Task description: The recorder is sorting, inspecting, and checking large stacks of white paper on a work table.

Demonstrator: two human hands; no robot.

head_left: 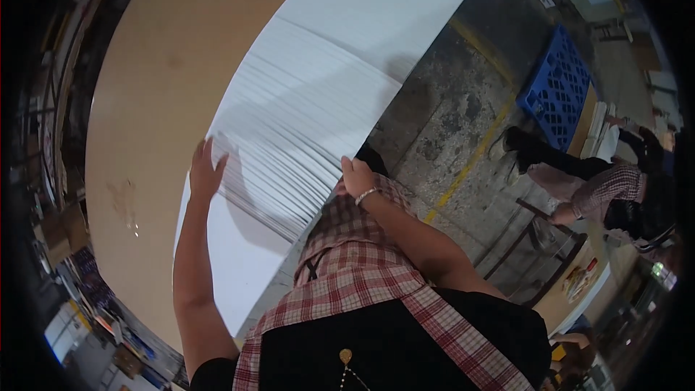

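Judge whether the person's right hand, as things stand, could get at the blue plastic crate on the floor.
Probably not. The right hand grips the near edge of the fanned stack of white sheets, while the blue crate lies well beyond it across bare concrete floor. Nothing blocks the way; it simply looks too far.

Stained concrete floor (449, 127) with a yellow line (474, 156) (a blue crate (556, 87) beyond).

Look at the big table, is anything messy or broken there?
The stack of white sheets is fanned askew under the left hand and right hand, edges stepped, not squared. The tan tabletop has a scuffed, stained patch near its left edge.
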